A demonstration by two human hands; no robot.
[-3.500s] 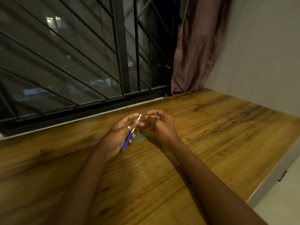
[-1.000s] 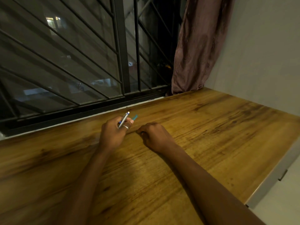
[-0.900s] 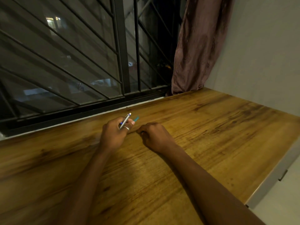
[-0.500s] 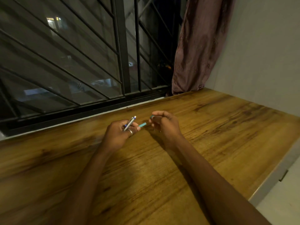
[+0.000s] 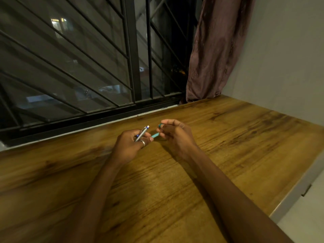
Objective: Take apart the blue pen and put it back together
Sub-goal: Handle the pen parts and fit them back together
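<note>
I see my left hand point(image 5: 130, 143) pinching the light, stiff silver-and-blue pen barrel point(image 5: 142, 133) mid-length, my right hand's point(image 5: 175, 135) fingers point(image 5: 164, 128) closed on the thin teal refill point(image 5: 155, 135), likely slippery.

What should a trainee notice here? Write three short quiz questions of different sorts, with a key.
1. True or false: the silver-and-blue pen body lies flat on the wooden table.
2. Which hand wears the ring? A: left hand. B: right hand. C: neither.
3. Fill in: the right hand pinches a small piece whose colour is ____.

Key: 1 false, the left hand holds it above the table, tilted. 2 A. 3 teal.
</note>
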